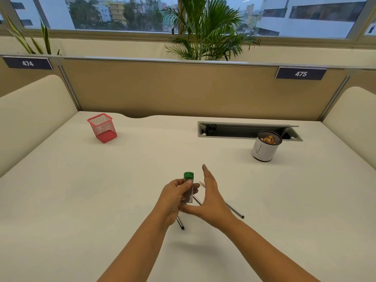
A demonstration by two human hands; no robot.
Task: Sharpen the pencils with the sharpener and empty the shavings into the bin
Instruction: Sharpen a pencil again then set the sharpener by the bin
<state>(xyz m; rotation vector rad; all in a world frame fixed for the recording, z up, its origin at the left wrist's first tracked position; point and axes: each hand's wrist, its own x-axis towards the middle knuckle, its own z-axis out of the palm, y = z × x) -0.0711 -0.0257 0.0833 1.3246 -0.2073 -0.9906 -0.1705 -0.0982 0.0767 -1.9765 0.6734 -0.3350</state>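
Observation:
My left hand (176,197) grips a sharpener (188,184) with a green cap and a clear shavings tube, held upright above the desk. Just right of it, my right hand (209,197) is spread open, palm facing the sharpener, holding nothing. Two dark pencils lie on the desk under my hands: one pencil (235,210) sticks out to the right, the other pencil (180,223) shows below my left wrist. A round white bin (264,148) with a mesh rim and orange shavings inside stands at the far right.
A red mesh holder (103,127) stands at the far left of the white desk (101,200). An open cable tray (244,130) lies behind the bin. Padded partitions wall the desk on three sides.

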